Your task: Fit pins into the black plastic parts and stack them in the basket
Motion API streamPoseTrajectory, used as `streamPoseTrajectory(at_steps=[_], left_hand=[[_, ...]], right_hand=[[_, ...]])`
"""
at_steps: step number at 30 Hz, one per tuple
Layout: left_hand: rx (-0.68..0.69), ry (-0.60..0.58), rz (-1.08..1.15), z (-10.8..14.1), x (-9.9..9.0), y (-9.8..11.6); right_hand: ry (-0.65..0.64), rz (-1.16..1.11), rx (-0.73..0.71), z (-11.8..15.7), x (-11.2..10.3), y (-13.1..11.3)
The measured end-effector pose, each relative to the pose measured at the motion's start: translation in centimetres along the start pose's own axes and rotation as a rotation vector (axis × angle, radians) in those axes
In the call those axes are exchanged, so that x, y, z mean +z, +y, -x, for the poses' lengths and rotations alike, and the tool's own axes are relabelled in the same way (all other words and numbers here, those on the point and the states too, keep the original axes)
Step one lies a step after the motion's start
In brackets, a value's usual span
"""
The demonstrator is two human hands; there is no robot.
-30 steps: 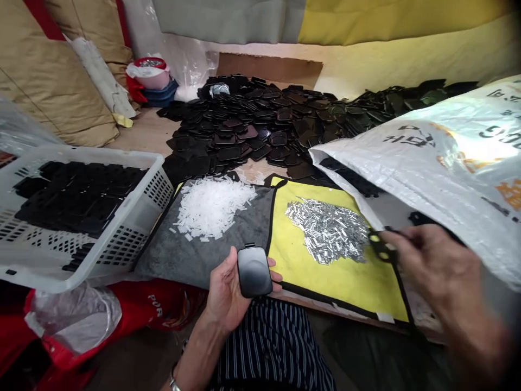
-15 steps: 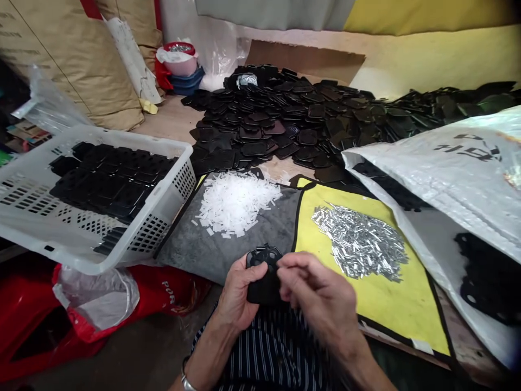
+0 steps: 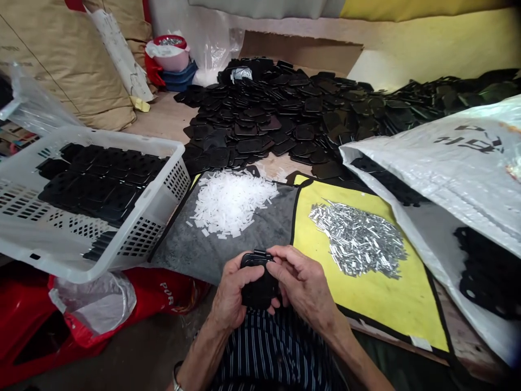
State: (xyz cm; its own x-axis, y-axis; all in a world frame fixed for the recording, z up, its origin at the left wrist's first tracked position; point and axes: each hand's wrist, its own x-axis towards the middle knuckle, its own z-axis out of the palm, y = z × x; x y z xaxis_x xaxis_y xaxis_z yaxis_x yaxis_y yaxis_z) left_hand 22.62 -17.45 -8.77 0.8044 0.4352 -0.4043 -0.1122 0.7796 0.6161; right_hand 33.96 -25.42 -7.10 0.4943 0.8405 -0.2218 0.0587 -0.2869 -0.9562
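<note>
A flat black plastic plate [image 3: 259, 288] with rounded corners is held upright over my lap. My left hand [image 3: 234, 288] grips its left side, thumb across the front. My right hand [image 3: 301, 282] is closed on the plate's upper right edge, thumb and forefinger pinching there; any small part between them is hidden. Just beyond the hands, a heap of short white plastic strips [image 3: 234, 201] lies on a grey cloth [image 3: 183, 247]. To the right, small silver metal pins [image 3: 362, 239] are piled on a yellow cloth [image 3: 391, 309].
A white plastic basket [image 3: 152, 203] at left holds rows of black plates [image 3: 101, 179]. Behind the cloths spreads a large pile of black plates [image 3: 285, 119]. A white sack [image 3: 448, 146] with black parts lies open at right. A red bag [image 3: 158, 293] hangs below the basket.
My right hand has moved in and closed on the plate's upper right edge. The plate now shows a smoother, solid face, where holes showed before. The view has shifted slightly.
</note>
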Motion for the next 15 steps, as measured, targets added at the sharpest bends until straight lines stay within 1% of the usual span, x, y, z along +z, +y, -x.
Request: streamPoseTrajectory(at_steps=[2,4,6,9,13,15], left_hand=[[-0.005,0.001,-0.031,0.05,-0.03,-0.05],[-0.008,-0.003,-0.069,0.15,-0.03,-0.08],[-0.005,-0.001,-0.109,0.26,-0.02,-0.10],[-0.012,0.003,-0.146,0.38,-0.10,-0.07],[-0.083,0.023,-0.176,0.33,-0.42,0.15],[-0.119,0.016,-0.186,0.25,-0.58,0.31]], right_hand=[[0.039,0.060,-0.046,0.12,0.09,0.24],[0.046,0.095,-0.087,0.14,0.01,0.24],[0.022,0.112,-0.105,0.17,-0.04,0.16],[-0.014,0.116,-0.091,0.40,0.15,0.10],[-0.048,0.107,-0.115,0.83,0.51,0.21],[-0.083,0.053,-0.087,0.89,0.49,0.26]])
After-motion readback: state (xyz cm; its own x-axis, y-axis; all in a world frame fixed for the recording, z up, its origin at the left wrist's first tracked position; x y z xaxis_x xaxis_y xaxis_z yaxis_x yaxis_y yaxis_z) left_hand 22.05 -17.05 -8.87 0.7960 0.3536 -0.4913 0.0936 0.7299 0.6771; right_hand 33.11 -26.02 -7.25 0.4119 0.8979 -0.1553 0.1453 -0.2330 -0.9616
